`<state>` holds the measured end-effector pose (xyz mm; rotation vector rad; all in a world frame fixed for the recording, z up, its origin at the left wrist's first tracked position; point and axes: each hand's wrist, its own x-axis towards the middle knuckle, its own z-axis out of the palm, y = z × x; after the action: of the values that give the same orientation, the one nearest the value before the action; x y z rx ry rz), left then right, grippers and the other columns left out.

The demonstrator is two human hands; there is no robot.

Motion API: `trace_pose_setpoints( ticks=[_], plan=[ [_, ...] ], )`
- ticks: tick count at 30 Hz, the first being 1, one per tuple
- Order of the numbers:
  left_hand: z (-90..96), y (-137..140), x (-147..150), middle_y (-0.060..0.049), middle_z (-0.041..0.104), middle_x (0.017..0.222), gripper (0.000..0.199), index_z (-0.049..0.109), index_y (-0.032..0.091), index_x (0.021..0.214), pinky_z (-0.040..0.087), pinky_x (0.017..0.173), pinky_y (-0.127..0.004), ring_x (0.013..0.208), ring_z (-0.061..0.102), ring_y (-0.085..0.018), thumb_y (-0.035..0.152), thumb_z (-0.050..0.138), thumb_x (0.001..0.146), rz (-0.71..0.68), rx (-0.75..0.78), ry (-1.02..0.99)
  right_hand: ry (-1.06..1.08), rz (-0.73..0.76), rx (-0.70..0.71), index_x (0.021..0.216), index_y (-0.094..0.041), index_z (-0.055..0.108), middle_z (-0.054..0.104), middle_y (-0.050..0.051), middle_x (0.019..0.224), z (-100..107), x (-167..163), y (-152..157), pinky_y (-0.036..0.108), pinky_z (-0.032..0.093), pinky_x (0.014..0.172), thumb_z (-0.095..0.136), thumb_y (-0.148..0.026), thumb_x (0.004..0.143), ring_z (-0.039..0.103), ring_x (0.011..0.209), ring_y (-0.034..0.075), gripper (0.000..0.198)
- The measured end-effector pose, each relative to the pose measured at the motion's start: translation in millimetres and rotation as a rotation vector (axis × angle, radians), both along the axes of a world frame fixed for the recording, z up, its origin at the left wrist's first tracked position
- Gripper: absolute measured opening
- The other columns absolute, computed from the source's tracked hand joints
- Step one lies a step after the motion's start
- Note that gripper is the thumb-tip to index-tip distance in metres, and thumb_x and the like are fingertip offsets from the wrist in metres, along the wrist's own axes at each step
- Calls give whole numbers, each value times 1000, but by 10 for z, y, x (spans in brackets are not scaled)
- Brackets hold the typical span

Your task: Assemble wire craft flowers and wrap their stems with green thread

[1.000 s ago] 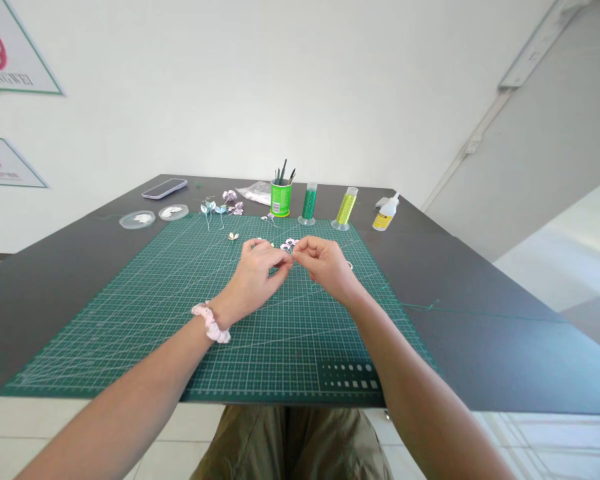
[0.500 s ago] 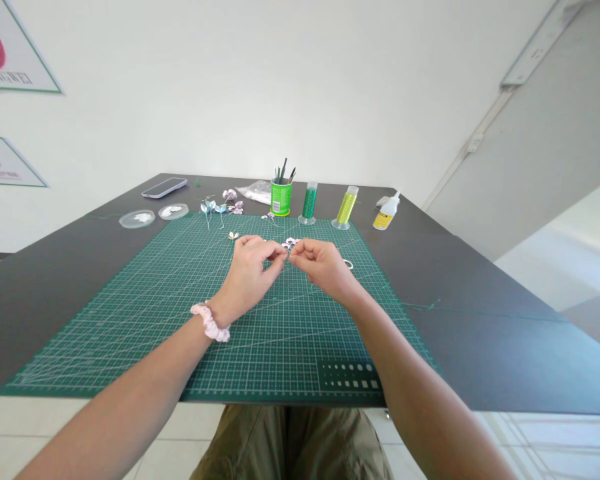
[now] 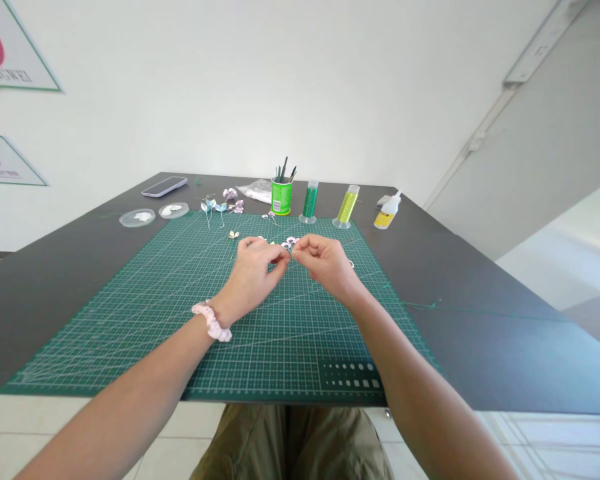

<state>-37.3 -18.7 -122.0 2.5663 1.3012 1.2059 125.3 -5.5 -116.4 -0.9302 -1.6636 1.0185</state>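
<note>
Closely, our left hand (image 3: 255, 272) and right hand (image 3: 325, 262) come almost tip to tip above the cutting mat (image 3: 145, 320), fingers bent toward thumbs, though we cannot tell what either grasps; just beyond the fingertips sits the pinkish flower cluster (image 3: 292, 241), nearer our right, petals pointing away from us, its thin stems, the long axis, running back toward our fingertips

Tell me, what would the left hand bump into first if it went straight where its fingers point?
Probably the right hand, just across from the left hand. The gap between them looks tiny, but I can't tell from this view whether they touch.
</note>
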Motion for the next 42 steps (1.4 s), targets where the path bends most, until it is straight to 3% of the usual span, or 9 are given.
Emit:
trace_pose_setpoints(
  ticks=[8,17,30,42],
  plan=[
    [21,-16,-3,4,62,63,18,60,19,71,40,87,-37,65,54,-14,16,53,87,-79,14,3,-11,-3,-34,65,-19,53,43,-8,48,13,10,6,22,23,41,59,-24,75,33,41,5,13],
    [31,-16,-2,4,64,65,16,62,20,72,43,85,-35,67,57,-14,18,54,86,-73,-9,-85,49,42,-120,68,-18,54,44,-8,51,16,21,-5,22,22,38,63,-28,76,30,38,4,16],
    [36,8,-4,4,66,65,12,65,20,74,44,84,-37,67,59,-15,17,58,84,41,-51,-161,-5,55,-91,67,-18,55,41,-9,48,-10,12,2,22,22,40,66,-31,76,31,39,5,20],
    [19,28,-12,4,66,66,12,64,20,75,43,86,-38,67,58,-14,17,58,84,40,-69,-126,-37,39,-17,66,-19,54,42,-8,49,0,4,-23,23,23,42,61,-28,78,33,42,6,16]
  ],
)
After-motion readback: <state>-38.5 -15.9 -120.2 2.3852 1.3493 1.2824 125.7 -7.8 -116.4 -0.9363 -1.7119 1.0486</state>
